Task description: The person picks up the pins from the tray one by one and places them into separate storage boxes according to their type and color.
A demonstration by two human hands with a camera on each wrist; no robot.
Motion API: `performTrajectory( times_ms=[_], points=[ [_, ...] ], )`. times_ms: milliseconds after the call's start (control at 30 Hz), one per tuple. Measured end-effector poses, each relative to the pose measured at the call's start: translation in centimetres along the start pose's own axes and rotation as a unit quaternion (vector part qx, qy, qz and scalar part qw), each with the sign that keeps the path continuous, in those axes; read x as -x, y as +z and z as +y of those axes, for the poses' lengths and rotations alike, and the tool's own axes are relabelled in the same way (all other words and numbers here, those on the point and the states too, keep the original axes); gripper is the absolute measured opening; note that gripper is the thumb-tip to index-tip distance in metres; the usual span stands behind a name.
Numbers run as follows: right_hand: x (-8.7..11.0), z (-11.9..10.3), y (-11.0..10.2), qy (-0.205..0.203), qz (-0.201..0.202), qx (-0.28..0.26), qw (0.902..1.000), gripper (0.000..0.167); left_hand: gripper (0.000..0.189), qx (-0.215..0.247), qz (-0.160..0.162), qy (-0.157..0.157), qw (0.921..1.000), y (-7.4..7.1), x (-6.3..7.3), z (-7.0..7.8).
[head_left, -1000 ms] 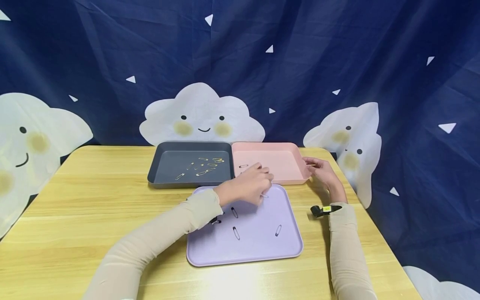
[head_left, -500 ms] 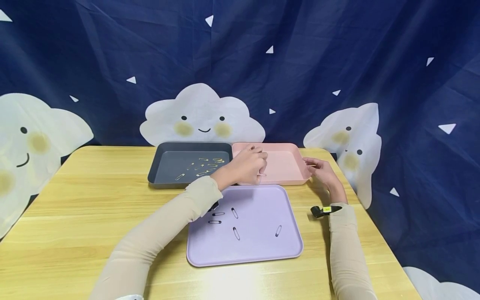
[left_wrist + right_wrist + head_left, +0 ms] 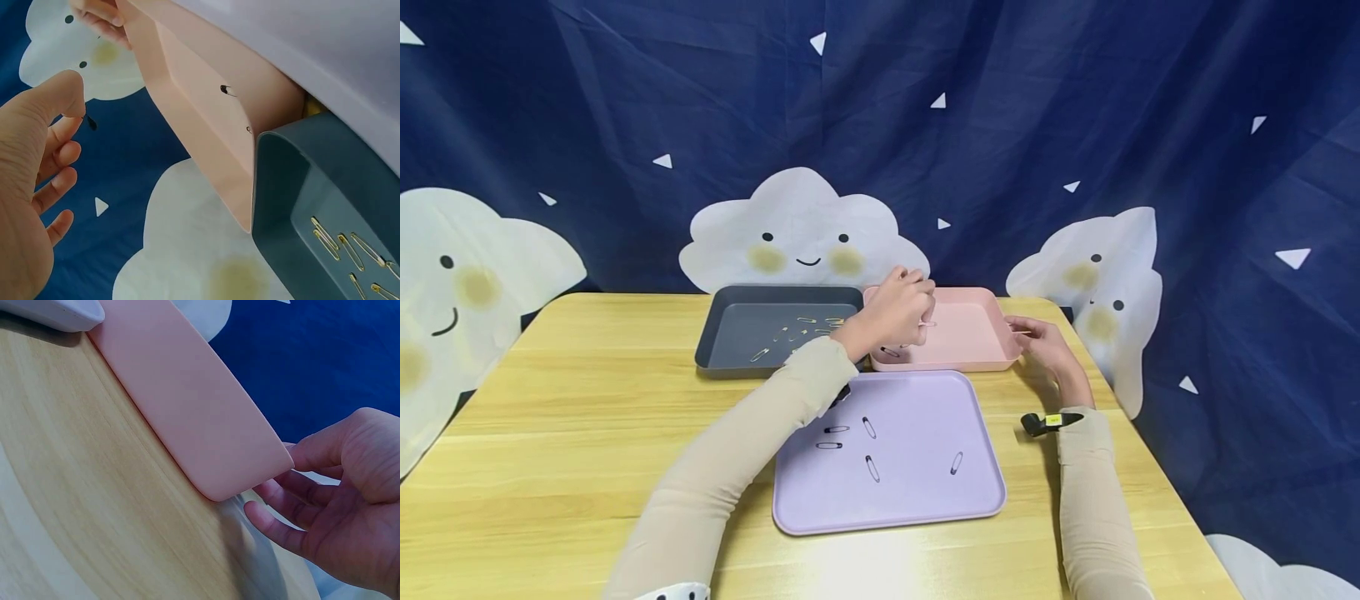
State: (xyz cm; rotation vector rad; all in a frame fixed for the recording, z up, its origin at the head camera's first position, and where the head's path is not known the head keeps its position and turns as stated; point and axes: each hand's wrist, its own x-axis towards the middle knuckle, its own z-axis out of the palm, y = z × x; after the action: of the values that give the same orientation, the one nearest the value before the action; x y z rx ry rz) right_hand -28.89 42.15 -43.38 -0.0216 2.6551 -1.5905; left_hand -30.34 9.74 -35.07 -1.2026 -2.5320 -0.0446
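My left hand [image 3: 897,310] is above the pink tray [image 3: 966,329], pinching a safety pin [image 3: 92,122] between thumb and index finger; its black end pokes out in the left wrist view. The other fingers are loosely bent. Inside the pink tray, near its left end, lie black-headed safety pins [image 3: 225,90], partly hidden by the hand in the head view. At the right end of this tray, my right hand [image 3: 1047,346] grips its edge. The thumb [image 3: 306,453] is at the rim and the fingers are against the outer side.
Left of the pink tray, against it, stands a dark grey tray [image 3: 737,333] with several gold safety pins [image 3: 760,354]. In front lies a lilac tray [image 3: 917,496] with several black-headed safety pins [image 3: 872,468]. All stand on a wooden table [image 3: 587,433] before a blue curtain [image 3: 1000,150].
My left hand has moved from over the lilac tray away from the body to above the pink tray, carrying the safety pin. My right hand has stayed at the pink tray's edge.
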Motion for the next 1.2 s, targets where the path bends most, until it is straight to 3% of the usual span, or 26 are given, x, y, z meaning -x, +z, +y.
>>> performTrajectory(
  times_ms=[567,867,1200],
  points=[
    [-0.1,0.1,0.0,0.006,-0.003,-0.006,1.0,0.045,0.007,0.008,0.032,-0.05,0.9982,1.9,-1.6,-0.7],
    [-0.2,0.2,-0.1,0.007,-0.002,0.003,1.0,0.045,0.007,0.013,0.016,-0.075,0.997,4.2,-1.9,-0.1],
    [-0.1,-0.1,0.0,0.014,-0.001,-0.008,0.9999,0.045,0.009,0.02,0.006,-0.077,0.9969,6.1,-2.3,0.9]
  ],
)
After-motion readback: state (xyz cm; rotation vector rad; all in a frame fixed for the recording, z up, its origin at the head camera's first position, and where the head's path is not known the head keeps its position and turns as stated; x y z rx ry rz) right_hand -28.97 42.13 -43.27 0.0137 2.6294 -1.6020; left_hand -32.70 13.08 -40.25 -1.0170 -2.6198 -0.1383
